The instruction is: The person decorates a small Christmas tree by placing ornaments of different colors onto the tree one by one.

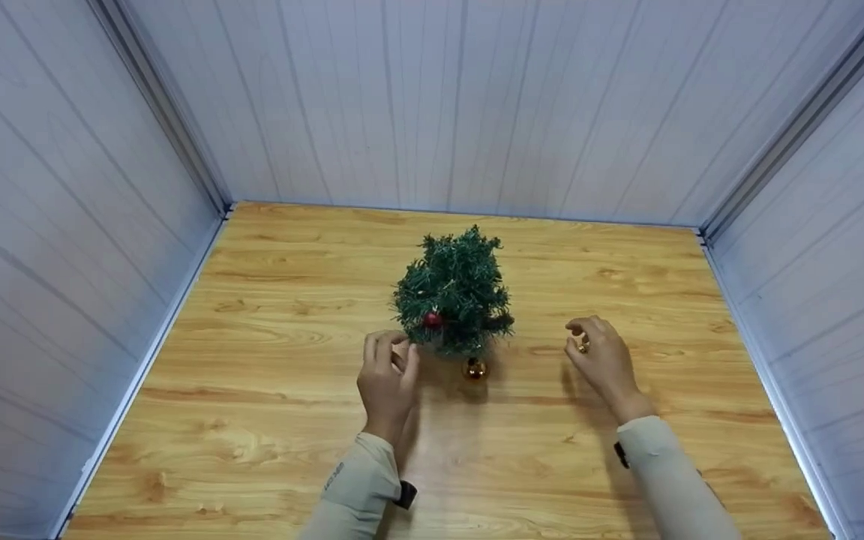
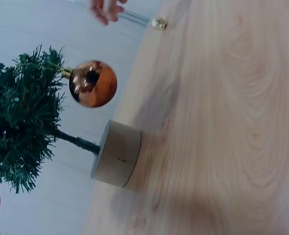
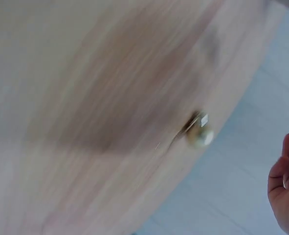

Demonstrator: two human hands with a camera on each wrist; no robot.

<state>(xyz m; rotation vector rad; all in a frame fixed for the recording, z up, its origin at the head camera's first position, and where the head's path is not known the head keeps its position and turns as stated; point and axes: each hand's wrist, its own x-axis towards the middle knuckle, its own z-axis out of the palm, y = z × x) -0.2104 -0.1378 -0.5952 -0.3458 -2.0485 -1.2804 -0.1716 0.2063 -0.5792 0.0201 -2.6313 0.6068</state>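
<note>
Tree, green and artificial, stands upright on the desk, about midway between its left and right edges, on a pale round base. Red ball set in the tree's front; amber ball hangs low on the side away from the desk's far edge, clear of the surface. Left hand just beside the tree's lower left, fingers bent; cannot tell whether they pinch any greenery. Small gold ball, with thread trailing, lies between tree and right edge, seemingly on the desk. Right hand is over it, fingers curved, thumb and forefinger parted; wrist views show ball and fingers apart. Step in hand, as judged: picking up this ball, left hand attending the tree. Next move would call for lowering the right fingers and pinching ball or thread. Lettering on left sleeve too small to read. No brand or label legible on tree, base or balls.
</note>
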